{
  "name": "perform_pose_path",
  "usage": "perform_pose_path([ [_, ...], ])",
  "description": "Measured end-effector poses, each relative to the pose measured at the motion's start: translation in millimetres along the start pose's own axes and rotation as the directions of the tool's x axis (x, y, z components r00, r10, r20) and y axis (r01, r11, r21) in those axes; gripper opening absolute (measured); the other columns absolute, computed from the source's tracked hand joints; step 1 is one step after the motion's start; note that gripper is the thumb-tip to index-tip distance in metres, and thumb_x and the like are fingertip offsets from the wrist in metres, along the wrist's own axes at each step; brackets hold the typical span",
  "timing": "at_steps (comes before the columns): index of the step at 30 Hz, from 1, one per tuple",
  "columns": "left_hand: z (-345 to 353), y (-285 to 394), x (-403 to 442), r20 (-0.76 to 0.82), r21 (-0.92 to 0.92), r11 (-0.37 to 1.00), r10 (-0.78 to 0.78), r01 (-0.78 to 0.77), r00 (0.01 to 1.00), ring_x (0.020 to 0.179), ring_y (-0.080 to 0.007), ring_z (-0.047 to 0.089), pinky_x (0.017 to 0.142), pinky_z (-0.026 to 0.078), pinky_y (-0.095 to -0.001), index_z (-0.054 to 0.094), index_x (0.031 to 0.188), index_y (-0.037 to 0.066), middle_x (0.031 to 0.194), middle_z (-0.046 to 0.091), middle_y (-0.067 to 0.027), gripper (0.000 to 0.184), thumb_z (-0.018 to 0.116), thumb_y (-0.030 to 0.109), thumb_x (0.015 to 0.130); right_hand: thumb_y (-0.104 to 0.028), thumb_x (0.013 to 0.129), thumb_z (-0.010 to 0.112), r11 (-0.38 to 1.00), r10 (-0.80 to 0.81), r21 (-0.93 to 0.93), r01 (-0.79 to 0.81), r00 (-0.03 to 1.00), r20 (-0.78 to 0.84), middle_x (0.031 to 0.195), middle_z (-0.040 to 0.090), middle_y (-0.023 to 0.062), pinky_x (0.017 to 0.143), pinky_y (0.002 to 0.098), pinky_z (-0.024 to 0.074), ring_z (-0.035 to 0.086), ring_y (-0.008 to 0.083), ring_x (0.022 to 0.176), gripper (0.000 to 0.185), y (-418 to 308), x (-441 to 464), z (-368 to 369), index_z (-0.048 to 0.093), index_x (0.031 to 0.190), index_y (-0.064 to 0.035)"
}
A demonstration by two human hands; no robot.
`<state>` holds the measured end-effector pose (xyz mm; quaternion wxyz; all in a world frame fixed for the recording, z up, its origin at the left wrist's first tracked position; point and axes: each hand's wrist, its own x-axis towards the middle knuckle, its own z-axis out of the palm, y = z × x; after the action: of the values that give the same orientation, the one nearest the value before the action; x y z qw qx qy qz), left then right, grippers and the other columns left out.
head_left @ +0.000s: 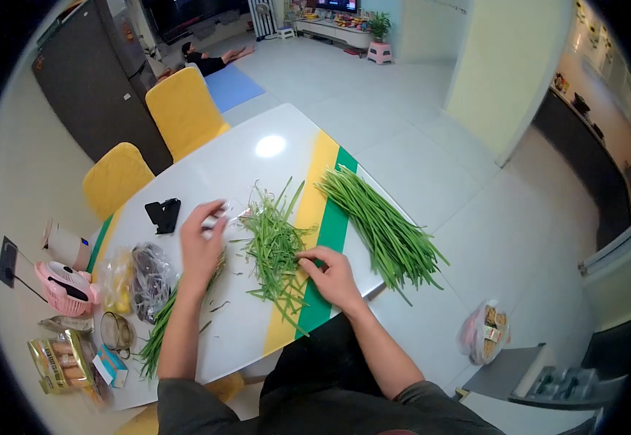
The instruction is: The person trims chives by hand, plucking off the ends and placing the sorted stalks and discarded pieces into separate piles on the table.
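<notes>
A loose heap of green trimmings (276, 246) lies on the white table (257, 170). My left hand (205, 230) is raised to the left of the heap, its thumb and fingers apart and slightly blurred. At the heap's right edge, my right hand (330, 275) has its thumb and forefinger pinched on some of the trimmings. A large bundle of long green stalks (381, 228) lies to the right, reaching over the table's edge. More green stalks (157, 330) lie beside and partly behind my left forearm.
On the left are a black stand (163, 215), plastic bags (152, 279), a glass mug (116, 332), a blue-white box (110, 366), a food package (62, 362) and a pink fan (68, 288). Yellow chairs (185, 112) stand behind. A person (210, 61) reclines near a blue mat.
</notes>
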<state>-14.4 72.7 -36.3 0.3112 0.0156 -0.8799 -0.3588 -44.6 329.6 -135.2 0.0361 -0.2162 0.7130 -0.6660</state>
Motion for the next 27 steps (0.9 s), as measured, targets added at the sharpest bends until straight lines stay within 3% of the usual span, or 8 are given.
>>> perform_pose_path([
  [4, -62.3, -28.8, -61.0, -0.097, 0.315, 0.930, -0.166, 0.188, 0.981, 0.091, -0.0257, 0.066, 0.077, 0.053, -0.0323, 0.069, 0.111, 0.003, 0.099, 0.068, -0.0123, 0.028, 0.071, 0.000, 0.082, -0.013, 0.091, 0.068, 1.000, 0.000, -0.014, 0.000, 1.000, 0.006, 0.092, 0.069, 0.0064, 0.061, 0.0251, 0.0446, 0.060, 0.0139, 0.071, 0.018, 6.0, 1.1, 1.4, 0.074, 0.106, -0.0041],
  [7, -83.9, -48.1, -101.9, -0.096, 0.548, 0.825, -0.105, 0.141, 0.990, 0.097, -0.0331, 0.064, 0.083, 0.052, -0.0384, 0.069, 0.108, 0.003, 0.101, 0.066, -0.0140, 0.029, 0.073, 0.001, 0.080, -0.009, 0.093, 0.067, 1.000, 0.019, 0.019, -0.019, 1.000, 0.014, 0.091, 0.068, 0.0035, 0.064, 0.0233, 0.0431, 0.058, 0.0097, 0.077, 0.017, 4.2, 0.1, 2.9, 0.074, 0.106, -0.0013],
  [10, -79.5, -48.7, -117.2, -0.145, 0.612, 0.762, -0.155, 0.212, 0.977, 0.101, -0.0375, 0.061, 0.088, 0.049, -0.0443, 0.069, 0.107, 0.002, 0.104, 0.065, -0.0149, 0.028, 0.073, 0.003, 0.079, -0.009, 0.093, 0.067, 1.000, 0.017, 0.000, -0.017, 1.000, 0.023, 0.090, 0.068, 0.0043, 0.068, 0.0247, 0.0455, 0.059, 0.0118, 0.079, 0.016, 1.4, 0.3, 2.9, 0.074, 0.106, -0.0008],
  [16, -77.5, -73.8, -125.6, -0.086, 0.578, 0.785, -0.214, 0.224, 0.973, 0.099, -0.0375, 0.061, 0.086, 0.049, -0.0442, 0.070, 0.102, 0.002, 0.103, 0.066, -0.0153, 0.020, 0.069, 0.007, 0.083, -0.010, 0.091, 0.070, 0.999, -0.002, -0.048, 0.001, 1.000, -0.019, 0.091, 0.070, 0.0062, 0.066, 0.0257, 0.0464, 0.062, 0.0127, 0.078, 0.015, 16.8, -1.3, 4.5, 0.075, 0.104, -0.0037],
  [18, -80.0, -74.8, -124.8, -0.079, 0.579, 0.779, -0.238, 0.239, 0.968, 0.098, -0.0368, 0.061, 0.085, 0.049, -0.0439, 0.071, 0.100, 0.001, 0.100, 0.066, -0.0150, 0.018, 0.069, 0.008, 0.084, -0.010, 0.091, 0.069, 0.997, 0.012, -0.079, -0.012, 1.000, 0.009, 0.092, 0.071, 0.0083, 0.074, 0.0277, 0.0494, 0.066, 0.0145, 0.087, 0.016, 5.5, 0.0, 4.0, 0.074, 0.104, -0.0017],
  [21, -84.5, -62.9, -122.1, -0.101, 0.564, 0.793, -0.211, 0.231, 0.972, 0.097, -0.0357, 0.062, 0.084, 0.049, -0.0431, 0.071, 0.099, 0.001, 0.097, 0.067, -0.0143, 0.018, 0.071, 0.010, 0.083, -0.006, 0.093, 0.067, 0.992, 0.056, 0.115, -0.056, 0.998, 0.008, 0.093, 0.070, 0.0037, 0.071, 0.0234, 0.0469, 0.062, 0.0098, 0.084, 0.014, 9.3, -1.9, 10.3, 0.073, 0.104, 0.0005],
  [25, -81.5, -52.6, -121.5, -0.142, 0.506, 0.808, -0.267, 0.301, 0.953, 0.095, -0.0341, 0.062, 0.083, 0.049, -0.0422, 0.071, 0.098, 0.002, 0.095, 0.067, -0.0124, 0.019, 0.074, 0.012, 0.082, -0.005, 0.094, 0.067, 0.996, 0.066, 0.054, -0.068, 0.997, 0.042, 0.093, 0.068, 0.0021, 0.071, 0.0218, 0.0441, 0.058, 0.0083, 0.083, 0.014, 13.9, 2.3, 5.4, 0.073, 0.105, 0.0005],
  [27, -82.6, -45.5, -117.6, -0.163, 0.510, 0.823, -0.195, 0.252, 0.967, 0.095, -0.0334, 0.062, 0.083, 0.049, -0.0418, 0.072, 0.096, 0.003, 0.094, 0.068, -0.0112, 0.018, 0.075, 0.013, 0.082, -0.005, 0.094, 0.067, 0.993, 0.105, 0.041, -0.107, 0.993, 0.051, 0.093, 0.068, 0.0021, 0.072, 0.0220, 0.0439, 0.058, 0.0086, 0.083, 0.014, 10.7, 1.3, 6.0, 0.073, 0.105, 0.0006],
])
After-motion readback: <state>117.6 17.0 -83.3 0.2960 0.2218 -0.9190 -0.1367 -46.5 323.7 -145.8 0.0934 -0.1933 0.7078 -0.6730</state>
